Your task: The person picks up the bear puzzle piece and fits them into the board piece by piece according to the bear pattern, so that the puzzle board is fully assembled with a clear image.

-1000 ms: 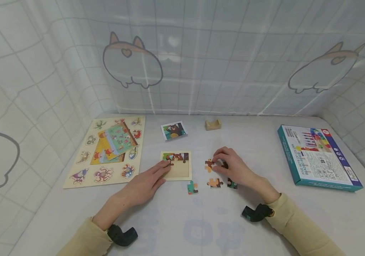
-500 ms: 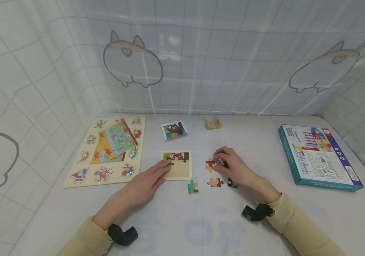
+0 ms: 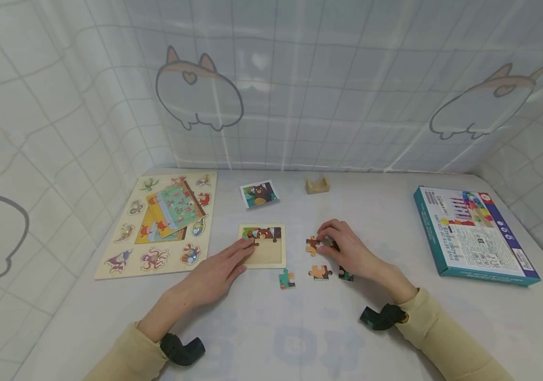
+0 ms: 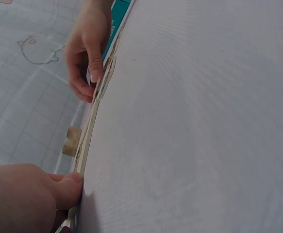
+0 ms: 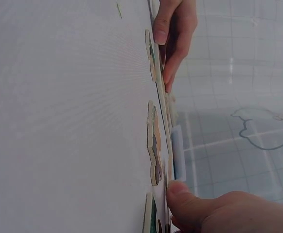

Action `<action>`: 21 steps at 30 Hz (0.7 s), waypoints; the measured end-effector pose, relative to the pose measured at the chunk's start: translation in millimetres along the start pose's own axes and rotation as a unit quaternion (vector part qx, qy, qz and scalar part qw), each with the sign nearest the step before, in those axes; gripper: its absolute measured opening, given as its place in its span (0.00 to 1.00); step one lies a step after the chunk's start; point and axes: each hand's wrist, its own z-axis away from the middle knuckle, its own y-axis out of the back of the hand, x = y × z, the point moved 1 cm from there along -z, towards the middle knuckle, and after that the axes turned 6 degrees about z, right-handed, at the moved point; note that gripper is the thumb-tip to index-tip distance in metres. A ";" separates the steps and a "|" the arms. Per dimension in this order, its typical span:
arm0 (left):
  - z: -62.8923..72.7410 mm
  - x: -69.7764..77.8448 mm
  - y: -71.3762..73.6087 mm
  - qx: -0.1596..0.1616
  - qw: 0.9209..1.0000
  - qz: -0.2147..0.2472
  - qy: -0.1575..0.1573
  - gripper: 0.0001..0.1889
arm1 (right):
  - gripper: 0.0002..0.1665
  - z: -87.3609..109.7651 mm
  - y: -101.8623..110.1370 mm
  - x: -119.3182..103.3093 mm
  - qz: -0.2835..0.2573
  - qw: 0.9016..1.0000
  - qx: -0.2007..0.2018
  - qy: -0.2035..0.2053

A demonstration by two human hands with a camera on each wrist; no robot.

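My left hand (image 3: pixel 216 275) lies over the left side of a small wooden puzzle tray (image 3: pixel 271 258), fingers stretched onto its face and thumb at the near edge. Bear picture pieces (image 3: pixel 265 233) fill the tray's upper part; bare wood shows below. To the right, my right hand (image 3: pixel 351 254) pinches a brown-and-orange puzzle piece (image 3: pixel 311 245) by its right side, low over the table. Closer to me lie a green piece (image 3: pixel 286 279), an orange piece (image 3: pixel 319 272) and a dark green piece (image 3: pixel 345 274). Another dark piece is partly hidden under the right hand.
Behind the tray lies a bear picture card (image 3: pixel 259 194), with a small wooden block (image 3: pixel 317 185) to its right. A sea-animal board (image 3: pixel 124 264) bearing several cards (image 3: pixel 176 206) sits at left. A flat teal-edged box (image 3: pixel 481 243) lies at right. Tiled-pattern sheets enclose the table.
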 end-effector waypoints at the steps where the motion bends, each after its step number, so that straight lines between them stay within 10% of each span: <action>1: 0.0 -0.1 0.0 0.000 1.000 0.001 -0.001 0.26 | 0.08 0.0 -0.1 0.1 0.001 1.000 0.001 0.002; 21: -0.5 0.7 1.4 -0.011 1.000 0.011 0.012 0.27 | 0.10 -35.5 -8.3 -48.1 -0.020 0.999 -0.008 0.025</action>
